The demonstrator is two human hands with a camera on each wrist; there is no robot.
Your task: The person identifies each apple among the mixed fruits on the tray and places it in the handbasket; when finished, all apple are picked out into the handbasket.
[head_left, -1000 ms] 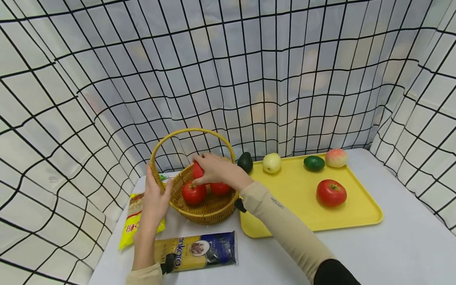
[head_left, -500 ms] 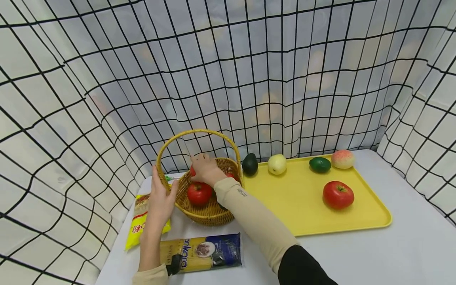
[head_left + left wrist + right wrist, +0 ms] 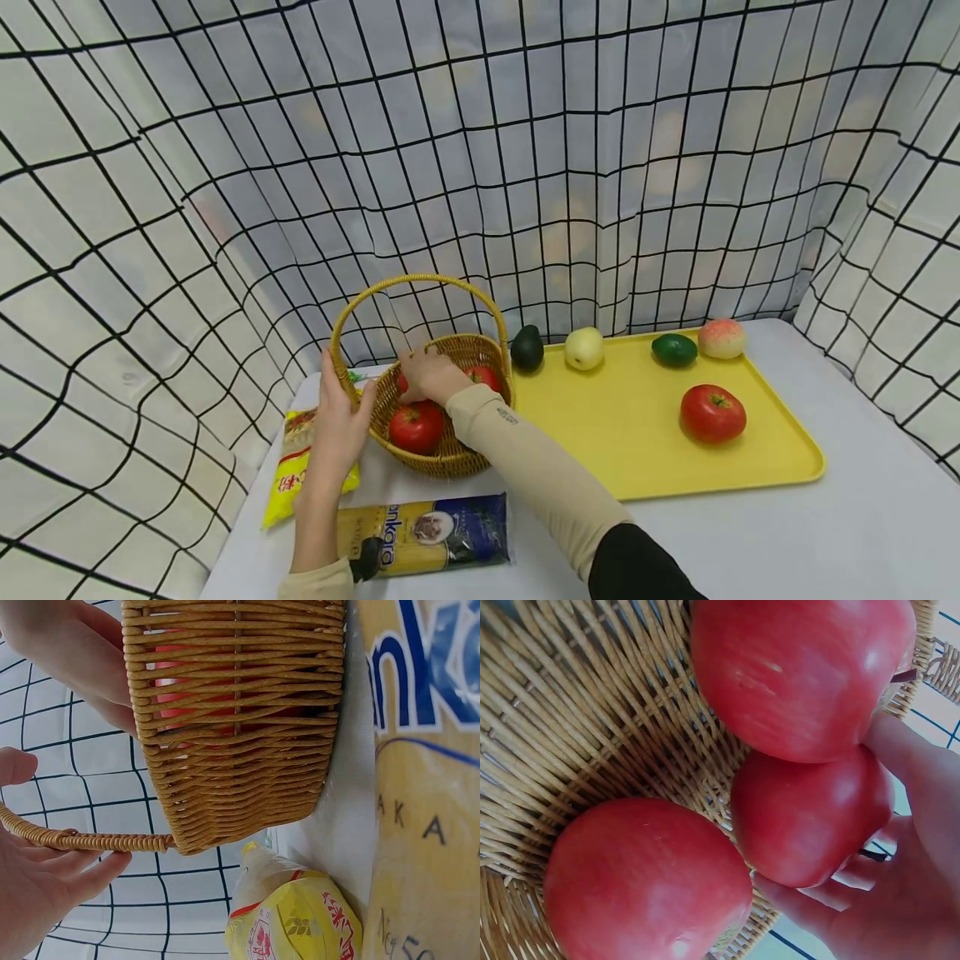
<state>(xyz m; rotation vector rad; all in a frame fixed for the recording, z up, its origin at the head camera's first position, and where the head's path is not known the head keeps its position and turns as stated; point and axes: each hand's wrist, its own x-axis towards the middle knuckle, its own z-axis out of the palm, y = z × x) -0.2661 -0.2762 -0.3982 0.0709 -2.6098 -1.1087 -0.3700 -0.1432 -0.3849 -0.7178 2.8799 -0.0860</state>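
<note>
In the head view, a wicker basket (image 3: 442,467) stands at the table's left. My left hand (image 3: 337,429) lies against the side of its arched handle (image 3: 97,841), fingers straight behind it and thumb apart. Reaching into the basket, my right hand (image 3: 432,375) holds a red apple (image 3: 810,817) with a dark stem between thumb and fingers. That apple sits against two larger red fruits, one (image 3: 802,675) above it and one (image 3: 649,881) to its left in the right wrist view. Part of the held apple is covered by the hand in the head view.
A yellow tray (image 3: 600,450) at right bears a red tomato (image 3: 712,413), a green fruit (image 3: 674,349), a peach (image 3: 722,338) and a pale apple (image 3: 584,347). An avocado (image 3: 527,348) stands between basket and tray. A pasta pack (image 3: 435,533) and yellow bag (image 3: 292,475) lie nearby.
My right hand has moved down and left into the basket with the red apple. The front red fruit has shifted slightly toward the near rim in the last half second. The left hand keeps its place.
</note>
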